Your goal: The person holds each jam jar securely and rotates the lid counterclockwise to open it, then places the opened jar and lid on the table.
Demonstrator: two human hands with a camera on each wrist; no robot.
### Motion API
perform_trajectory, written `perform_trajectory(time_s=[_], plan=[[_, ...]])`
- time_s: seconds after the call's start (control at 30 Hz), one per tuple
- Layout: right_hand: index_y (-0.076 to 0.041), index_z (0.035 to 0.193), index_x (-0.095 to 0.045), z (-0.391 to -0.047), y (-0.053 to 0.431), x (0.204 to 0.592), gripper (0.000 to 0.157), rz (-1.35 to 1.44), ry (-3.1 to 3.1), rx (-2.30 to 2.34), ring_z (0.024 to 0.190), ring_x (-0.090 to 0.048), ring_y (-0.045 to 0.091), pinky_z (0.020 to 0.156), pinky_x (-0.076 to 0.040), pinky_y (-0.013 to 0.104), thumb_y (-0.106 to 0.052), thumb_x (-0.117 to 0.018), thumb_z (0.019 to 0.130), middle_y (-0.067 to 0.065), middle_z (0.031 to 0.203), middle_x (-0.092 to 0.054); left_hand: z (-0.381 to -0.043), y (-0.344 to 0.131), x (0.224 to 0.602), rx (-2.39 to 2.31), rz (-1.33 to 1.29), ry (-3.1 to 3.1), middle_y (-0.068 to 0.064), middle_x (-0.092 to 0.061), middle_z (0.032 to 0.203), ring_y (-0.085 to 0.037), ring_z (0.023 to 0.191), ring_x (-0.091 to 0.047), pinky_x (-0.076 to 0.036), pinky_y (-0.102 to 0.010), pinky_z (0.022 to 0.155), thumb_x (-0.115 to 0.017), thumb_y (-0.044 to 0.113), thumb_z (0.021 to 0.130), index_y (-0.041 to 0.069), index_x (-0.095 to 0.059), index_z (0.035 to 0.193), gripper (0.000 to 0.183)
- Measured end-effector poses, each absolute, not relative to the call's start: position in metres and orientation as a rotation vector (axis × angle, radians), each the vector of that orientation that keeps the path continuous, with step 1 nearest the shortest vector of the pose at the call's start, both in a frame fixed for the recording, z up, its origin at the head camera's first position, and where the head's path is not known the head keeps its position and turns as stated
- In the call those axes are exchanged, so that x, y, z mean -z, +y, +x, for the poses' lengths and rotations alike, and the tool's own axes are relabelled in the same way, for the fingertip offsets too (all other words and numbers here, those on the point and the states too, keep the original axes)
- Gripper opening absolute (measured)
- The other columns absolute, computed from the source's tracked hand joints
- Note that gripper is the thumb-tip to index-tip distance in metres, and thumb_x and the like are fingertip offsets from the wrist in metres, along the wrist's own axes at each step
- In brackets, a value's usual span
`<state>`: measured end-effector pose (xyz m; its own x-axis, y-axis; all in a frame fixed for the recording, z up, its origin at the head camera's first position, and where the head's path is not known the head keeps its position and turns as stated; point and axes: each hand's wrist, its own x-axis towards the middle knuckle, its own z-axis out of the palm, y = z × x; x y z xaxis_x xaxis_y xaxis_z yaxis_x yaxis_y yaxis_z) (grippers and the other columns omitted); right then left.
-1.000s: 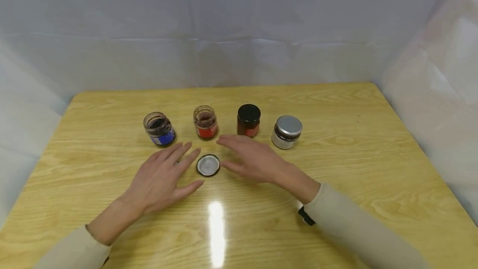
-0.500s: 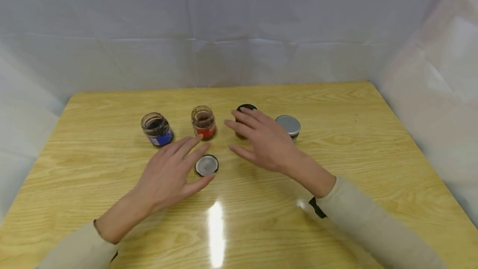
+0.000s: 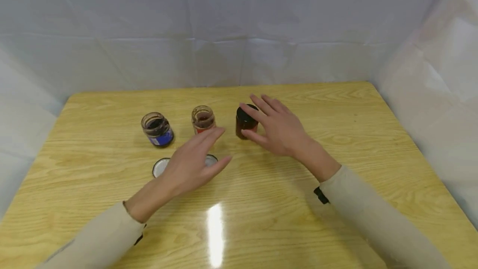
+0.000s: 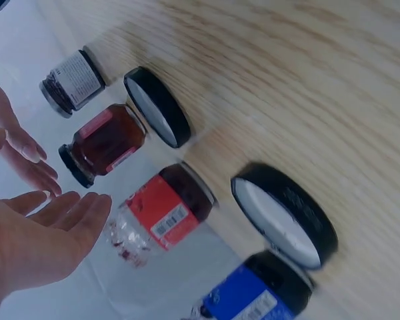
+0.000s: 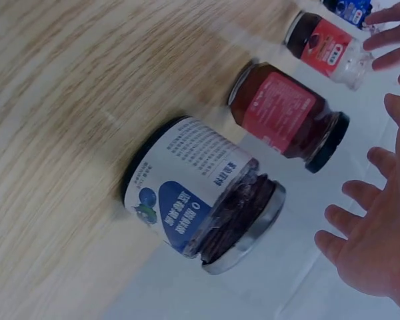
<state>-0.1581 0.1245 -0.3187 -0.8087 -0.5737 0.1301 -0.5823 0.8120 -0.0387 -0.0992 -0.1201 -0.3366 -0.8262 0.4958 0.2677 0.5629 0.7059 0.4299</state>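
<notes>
My left hand [image 3: 190,163] hovers with fingers extended over two upturned lids, a left lid [image 3: 160,167] and a right lid [image 3: 211,160], partly covering both. Just beyond its fingertips stands a lidless jar with a red label [image 3: 203,117]. Fingers spread, my right hand [image 3: 279,131] is held beside the black-lidded jam jar [image 3: 243,129] and overlaps its lid in the head view. The right wrist view shows a gap between that hand and the silver-lidded blueberry jam jar [image 5: 193,190], which the hand hides from the head camera. Neither hand holds anything.
Farther left stands another lidless jar with a blue label [image 3: 158,130], dark residue inside. All the jars stand in a row on the wood-grain table [image 3: 354,157]. Pale sheeting [image 3: 224,28] hangs behind the table and at its sides.
My left hand has moved right and forward, uncovering part of the left lid. My right hand has shifted forward and right, from near the right lid to the black-lidded jar, covering the silver-lidded one.
</notes>
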Motion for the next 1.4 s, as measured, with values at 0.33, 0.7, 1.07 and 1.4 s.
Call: perform_trajectory(time_s=[0.33, 0.7, 1.07, 1.4], plan=[[-0.03, 0.153, -0.018, -0.167, 0.128, 0.324, 0.066, 0.869, -2.993, -0.142, 0.143, -0.012, 0.028, 0.112, -0.017, 0.048, -0.059, -0.036, 0.097, 0.004, 0.158, -0.014, -0.111, -0.098, 0.341, 0.945, -0.69, -3.004, -0.011, -0.035, 0.149, -0.029, 0.136, -0.032, -0.031, -0.05, 0.105, -0.053, 0.047, 0.094, 0.009, -0.03, 0.149, 0.071], [-0.029, 0.153, -0.018, -0.173, 0.127, 0.328, 0.065, 0.865, -3.024, -0.137, 0.142, -0.016, 0.03, 0.112, -0.017, 0.046, -0.059, -0.032, 0.097, 0.006, 0.157, -0.017, -0.127, -0.085, 0.351, 1.104, -0.609, -3.025, -0.019, -0.039, 0.144, -0.033, 0.131, -0.038, -0.035, -0.05, 0.102, -0.058, 0.04, 0.093, -0.001, -0.025, 0.148, 0.076], [-0.027, 0.154, -0.017, -0.176, 0.128, 0.329, 0.065, 0.884, -3.054, -0.149, 0.142, -0.017, 0.03, 0.112, -0.016, 0.044, -0.058, -0.029, 0.098, 0.007, 0.157, -0.017, -0.151, -0.073, 0.365, 1.158, -0.549, -3.065, -0.024, -0.031, 0.147, -0.035, 0.133, -0.035, -0.033, -0.048, 0.104, -0.063, 0.037, 0.09, -0.003, -0.016, 0.15, 0.086], [-0.026, 0.154, -0.018, -0.177, 0.129, 0.33, 0.063, 0.899, -3.054, -0.16, 0.142, -0.017, 0.029, 0.113, -0.016, 0.043, -0.057, -0.028, 0.099, 0.007, 0.157, -0.017, -0.172, -0.063, 0.372, 1.317, -0.404, -2.961, -0.024, -0.042, 0.139, -0.036, 0.126, -0.043, -0.037, -0.048, 0.101, -0.065, 0.049, 0.085, -0.003, -0.016, 0.149, 0.096]])
